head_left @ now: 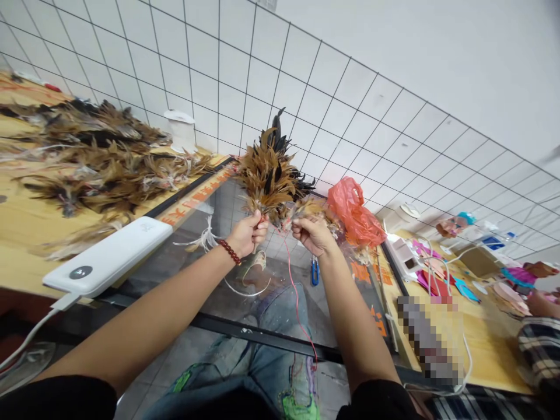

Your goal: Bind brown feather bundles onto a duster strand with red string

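Observation:
My left hand (pixel 249 232) is closed round the base of an upright bunch of brown and black feathers (pixel 268 175), held above a glass table top (pixel 227 280). My right hand (pixel 311 233) is closed just to the right of it, pinching a few small feathers and a red thread (pixel 297 297) that hangs down toward my lap. A bead bracelet (pixel 230 251) sits on my left wrist. Blue snips (pixel 315 272) lie on the glass below my right hand.
Piles of brown feathers (pixel 96 157) cover the wooden table at left, with a white power bank (pixel 109 255) and cable near its edge. A red plastic bag (pixel 355 213) lies right of my hands. Another person's arm (pixel 540 326) and coloured craft pieces are at far right.

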{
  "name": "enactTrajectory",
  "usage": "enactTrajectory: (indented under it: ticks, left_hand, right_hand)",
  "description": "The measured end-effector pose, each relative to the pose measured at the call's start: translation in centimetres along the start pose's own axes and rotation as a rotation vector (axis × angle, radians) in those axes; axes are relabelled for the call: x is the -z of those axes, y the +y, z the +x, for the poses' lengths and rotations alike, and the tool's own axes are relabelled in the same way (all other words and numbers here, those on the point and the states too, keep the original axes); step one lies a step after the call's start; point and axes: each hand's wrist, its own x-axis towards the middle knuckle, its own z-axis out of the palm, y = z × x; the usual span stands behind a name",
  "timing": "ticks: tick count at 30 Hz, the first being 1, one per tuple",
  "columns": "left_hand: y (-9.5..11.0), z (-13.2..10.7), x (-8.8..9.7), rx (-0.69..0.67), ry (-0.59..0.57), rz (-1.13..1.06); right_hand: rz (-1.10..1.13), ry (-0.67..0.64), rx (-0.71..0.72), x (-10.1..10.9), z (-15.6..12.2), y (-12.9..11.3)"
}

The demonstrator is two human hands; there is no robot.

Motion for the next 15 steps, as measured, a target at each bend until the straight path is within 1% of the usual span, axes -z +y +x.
enactTrajectory:
  ticks: [2,5,7,9,12,15]
  left_hand:
    - [-0.1,0.0,-0.1,-0.018,-0.001,0.02]
    - [-0.1,-0.1,-0.3,-0.024,0.031,0.066]
    - [-0.1,-0.3,-0.4,-0.015,0.052,0.09]
    - [-0.2,-0.3,-0.4,-0.017,0.041,0.101]
    - [-0.5,-0.2,-0.3,-0.05,0.008,0.139]
    - [-0.9,0.0,-0.4,-0.139,0.053,0.193]
  right_hand:
    - [-0.004,-0.032,0.047,-1.8,0.2,0.5]
    - [-0.111,0.001,0.079,-3.6,1.0,1.4]
    - [-0.2,0.022,0.085,-4.0,1.5,2.0]
    - [-0.246,0.025,0.094,-3.9,2.0,2.4]
    - [-0.223,0.076,0.118,-3.7,2.3,2.9]
    - [-0.2,0.161,0.13,-4.0,2.1,3.2]
